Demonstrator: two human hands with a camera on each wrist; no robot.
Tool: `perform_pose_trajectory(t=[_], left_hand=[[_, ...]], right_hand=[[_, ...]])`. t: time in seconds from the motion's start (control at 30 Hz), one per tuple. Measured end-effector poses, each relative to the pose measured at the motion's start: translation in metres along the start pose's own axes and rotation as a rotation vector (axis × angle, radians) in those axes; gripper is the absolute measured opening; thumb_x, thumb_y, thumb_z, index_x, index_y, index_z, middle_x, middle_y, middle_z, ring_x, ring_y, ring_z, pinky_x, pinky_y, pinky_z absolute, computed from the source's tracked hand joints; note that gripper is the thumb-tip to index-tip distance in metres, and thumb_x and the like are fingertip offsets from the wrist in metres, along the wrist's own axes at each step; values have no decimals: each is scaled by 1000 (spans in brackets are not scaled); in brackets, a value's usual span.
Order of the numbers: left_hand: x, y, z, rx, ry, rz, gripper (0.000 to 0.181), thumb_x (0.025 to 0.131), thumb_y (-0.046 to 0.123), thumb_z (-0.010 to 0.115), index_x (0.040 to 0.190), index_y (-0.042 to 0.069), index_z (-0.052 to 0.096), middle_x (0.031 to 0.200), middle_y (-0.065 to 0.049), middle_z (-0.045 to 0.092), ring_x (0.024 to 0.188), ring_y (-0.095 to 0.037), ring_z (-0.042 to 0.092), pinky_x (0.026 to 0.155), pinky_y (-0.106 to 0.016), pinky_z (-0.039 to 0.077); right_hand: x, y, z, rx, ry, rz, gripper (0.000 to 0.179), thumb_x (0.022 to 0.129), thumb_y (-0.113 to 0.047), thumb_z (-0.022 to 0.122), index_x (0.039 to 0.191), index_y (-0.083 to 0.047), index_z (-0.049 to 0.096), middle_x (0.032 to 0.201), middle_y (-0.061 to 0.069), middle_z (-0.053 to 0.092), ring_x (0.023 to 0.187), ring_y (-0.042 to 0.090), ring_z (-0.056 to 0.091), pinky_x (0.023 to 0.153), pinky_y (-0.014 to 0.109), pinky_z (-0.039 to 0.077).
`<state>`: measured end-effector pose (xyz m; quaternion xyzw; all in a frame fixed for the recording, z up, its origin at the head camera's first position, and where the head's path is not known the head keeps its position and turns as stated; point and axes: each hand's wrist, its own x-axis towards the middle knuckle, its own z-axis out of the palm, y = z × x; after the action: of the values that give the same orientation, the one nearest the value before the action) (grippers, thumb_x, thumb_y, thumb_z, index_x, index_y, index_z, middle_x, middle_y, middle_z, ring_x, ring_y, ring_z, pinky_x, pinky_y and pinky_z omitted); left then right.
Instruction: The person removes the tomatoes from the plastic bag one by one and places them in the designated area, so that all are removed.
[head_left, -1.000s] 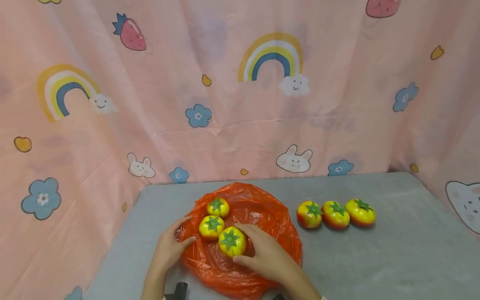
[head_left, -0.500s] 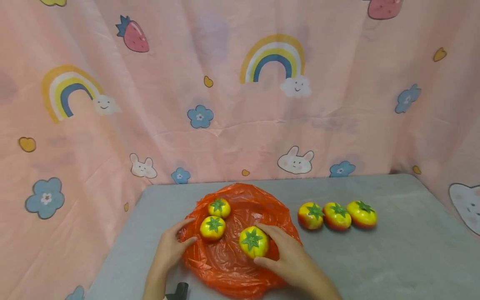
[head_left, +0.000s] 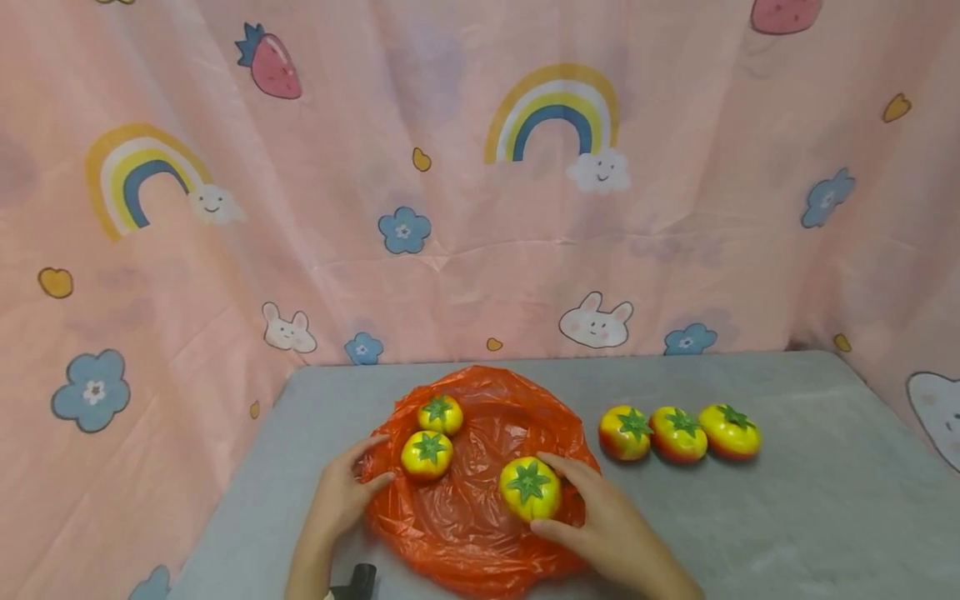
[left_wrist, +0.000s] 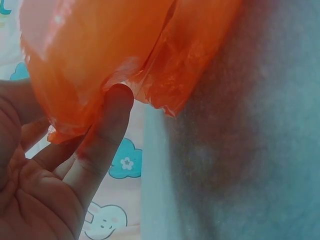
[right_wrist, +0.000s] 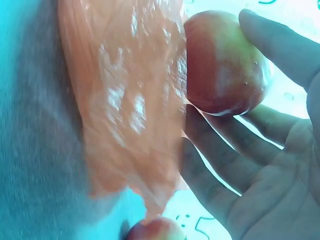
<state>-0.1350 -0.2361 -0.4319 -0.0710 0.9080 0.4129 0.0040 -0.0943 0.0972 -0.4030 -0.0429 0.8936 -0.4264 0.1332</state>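
An orange-red plastic bag (head_left: 465, 550) lies spread on the table. My left hand (head_left: 341, 492) holds its left edge; in the left wrist view the thumb lies over the orange film and the other fingers go behind it. My right hand (head_left: 607, 525) grips a yellow tomato (head_left: 529, 487) with a green star-shaped top, over the right part of the bag. The right wrist view shows the tomato's redder side between thumb and fingers, with the bag partly covering it. Two more tomatoes, a nearer one (head_left: 426, 456) and a farther one (head_left: 440, 414), sit touching at the bag's left.
Right of the bag, a row of three yellow-red tomatoes stands on the grey table (head_left: 810, 500): left (head_left: 625, 433), middle (head_left: 678, 435) and right (head_left: 729, 432). A pink patterned curtain (head_left: 465, 308) hangs behind. A black object (head_left: 363, 581) shows by the left wrist.
My right hand has carried its tomato to the right across the bag, away from the two at the left. My left hand stays at the bag's edge.
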Motion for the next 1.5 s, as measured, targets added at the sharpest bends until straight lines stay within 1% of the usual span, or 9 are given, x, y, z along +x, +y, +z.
perform_pose_trajectory(t=[0.17, 0.27, 0.33, 0.47, 0.6, 0.83, 1.07, 1.23, 1.5], left_hand=[[1, -1, -1, -7, -3, 11, 54, 86, 11, 77, 137, 16, 60, 147, -21, 52, 125, -42, 59, 95, -50, 58], [1, -2, -2, -25, 6, 11, 54, 86, 9, 76, 137, 15, 60, 145, -22, 53, 120, -42, 63, 91, -48, 60], [1, -2, -3, -34, 12, 7, 54, 86, 8, 76, 137, 16, 60, 144, -22, 54, 117, -41, 65, 89, -47, 61], [1, -2, -3, -42, 9, 10, 54, 86, 7, 76, 137, 16, 60, 144, -22, 54, 115, -41, 65, 88, -46, 61], [1, -2, -2, -42, 6, 12, 54, 86, 7, 76, 137, 15, 60, 145, -23, 54, 116, -42, 65, 88, -46, 61], [0, -3, -1, -39, 9, 10, 53, 86, 8, 76, 136, 16, 60, 144, -22, 54, 116, -43, 64, 88, -47, 61], [0, -3, -2, -41, 6, 15, 54, 86, 8, 76, 137, 16, 60, 145, -23, 54, 118, -44, 63, 89, -48, 60], [0, -3, -3, -40, 6, 10, 54, 86, 7, 76, 136, 15, 60, 144, -24, 53, 119, -45, 62, 90, -48, 60], [0, -3, -2, -48, 1, -7, 54, 86, 7, 76, 137, 16, 59, 146, -24, 52, 120, -46, 62, 89, -48, 60]], right_hand=[[0, 7, -8, -28, 25, -36, 76, 75, -54, 81, 141, -31, 51, 149, -1, 52, 138, 31, 48, 113, 65, 37], [0, 12, -14, -62, 26, -22, 78, 76, -56, 79, 143, -30, 50, 151, 2, 50, 139, 34, 46, 111, 67, 38], [1, 15, -19, -79, 31, -12, 79, 76, -56, 79, 144, -29, 49, 150, 4, 50, 134, 33, 51, 108, 64, 43], [2, 22, -30, -101, 51, 5, 82, 76, -55, 80, 145, -26, 48, 149, 7, 51, 118, 28, 59, 94, 54, 56], [3, 29, -39, -111, 68, 12, 84, 75, -53, 81, 146, -25, 47, 152, 11, 47, 112, 26, 61, 87, 49, 60], [3, 42, -51, -164, 87, 10, 89, 75, -57, 79, 149, -22, 43, 148, 14, 51, 110, 27, 62, 86, 51, 60], [2, 55, -66, -198, 95, 5, 86, 77, -50, 81, 149, -19, 44, 146, 19, 52, 109, 31, 64, 88, 52, 59], [1, 65, -73, -188, 86, 3, 85, 77, -45, 82, 147, -15, 45, 146, 21, 51, 110, 31, 63, 89, 52, 58], [-2, 81, -80, -155, 77, -55, 86, 76, -46, 82, 145, -10, 46, 146, 22, 48, 111, 30, 61, 89, 49, 59]])
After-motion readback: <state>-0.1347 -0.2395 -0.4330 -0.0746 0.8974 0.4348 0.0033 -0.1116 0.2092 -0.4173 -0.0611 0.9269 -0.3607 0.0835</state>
